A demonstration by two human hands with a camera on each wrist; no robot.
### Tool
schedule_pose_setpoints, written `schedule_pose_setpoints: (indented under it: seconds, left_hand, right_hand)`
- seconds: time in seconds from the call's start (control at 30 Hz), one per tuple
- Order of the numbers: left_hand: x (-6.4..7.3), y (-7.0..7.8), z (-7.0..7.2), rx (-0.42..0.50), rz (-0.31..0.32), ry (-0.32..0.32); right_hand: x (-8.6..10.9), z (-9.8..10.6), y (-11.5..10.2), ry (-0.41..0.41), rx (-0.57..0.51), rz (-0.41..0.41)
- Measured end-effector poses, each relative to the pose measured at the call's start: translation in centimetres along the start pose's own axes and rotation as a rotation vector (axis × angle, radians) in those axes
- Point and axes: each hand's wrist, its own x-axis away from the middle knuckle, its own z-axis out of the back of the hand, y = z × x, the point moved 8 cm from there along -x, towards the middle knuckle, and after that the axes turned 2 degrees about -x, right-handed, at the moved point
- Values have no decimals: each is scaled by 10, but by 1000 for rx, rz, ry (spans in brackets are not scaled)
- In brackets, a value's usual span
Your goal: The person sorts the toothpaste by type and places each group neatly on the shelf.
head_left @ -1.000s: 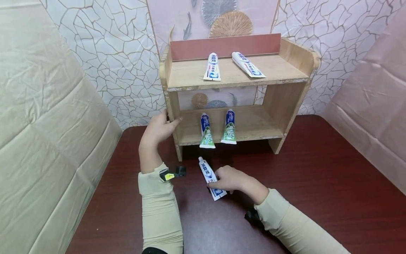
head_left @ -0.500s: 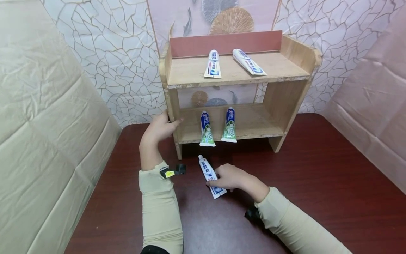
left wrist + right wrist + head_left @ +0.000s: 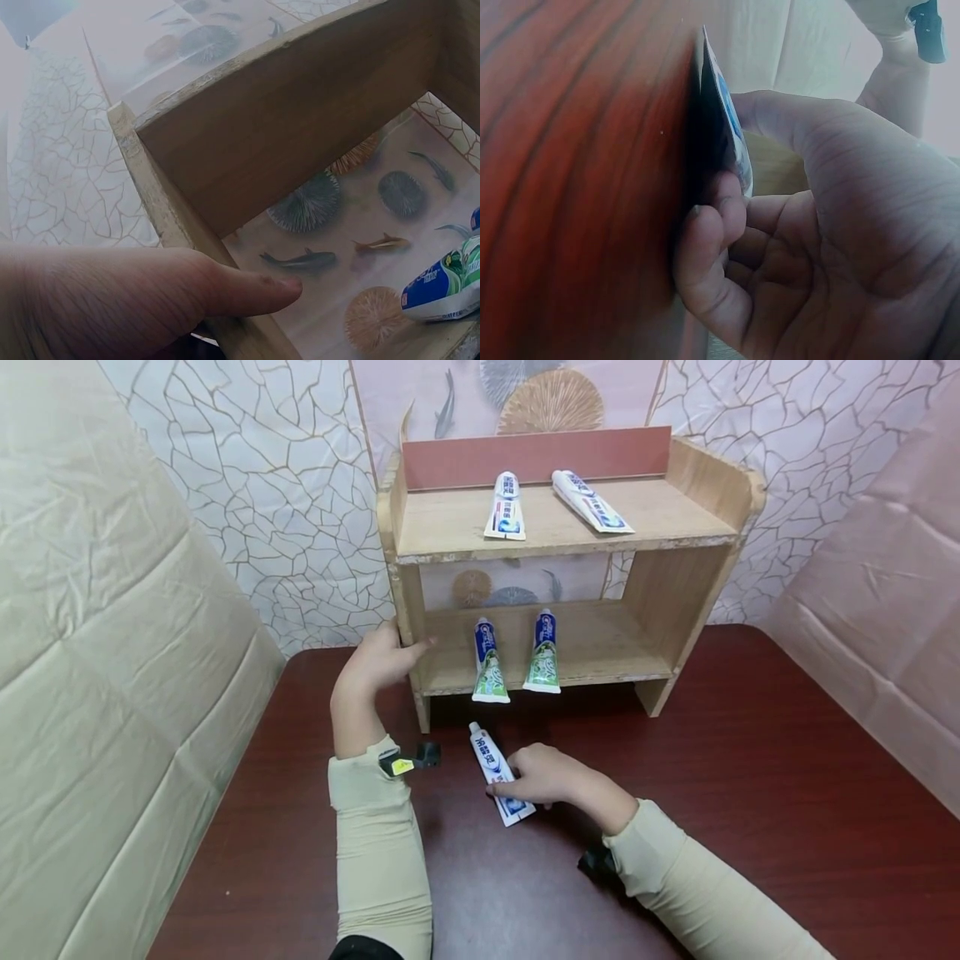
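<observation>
My left hand (image 3: 377,658) grips the left side panel of a small wooden shelf (image 3: 566,545). In the left wrist view its thumb (image 3: 251,293) lies across the panel's inner side; the other fingers are hidden behind it. Low over the table, my right hand (image 3: 551,777) pinches a white and blue toothpaste tube (image 3: 489,755), thumb on top. The tube's cap points toward the shelf. From the right wrist, the tube's flat end (image 3: 726,112) appears just off the tabletop, with fingertips (image 3: 727,196) curled beneath it.
Two white toothpaste tubes, one left (image 3: 506,508) and one right (image 3: 591,503), lie on the upper board. Two blue and green tubes (image 3: 491,662) (image 3: 543,653) overhang the lower board's front edge. A dark red table (image 3: 787,760) carries the shelf; quilted fabric (image 3: 112,693) flanks it.
The head view tilts slightly, so the shelf and hands sit a little higher in the picture. Both hands keep their holds, and the tube stays in nearly the same place.
</observation>
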Motion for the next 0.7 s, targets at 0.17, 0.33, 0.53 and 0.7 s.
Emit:
schedule_pose_setpoints:
  seconds: [0.17, 0.33, 0.53, 0.7]
  left_hand:
    - [5, 6, 1, -3, 0, -8]
    - [9, 9, 4, -27, -4, -1]
    - [10, 9, 5, -19, -7, 2]
    - [10, 10, 5, -23, -16, 7]
  right_hand:
    - [1, 0, 0, 4, -6, 2]
    - [0, 0, 1, 4, -11, -1]
    - [0, 0, 2, 0, -13, -2]
    - [1, 3, 2, 21, -37, 1]
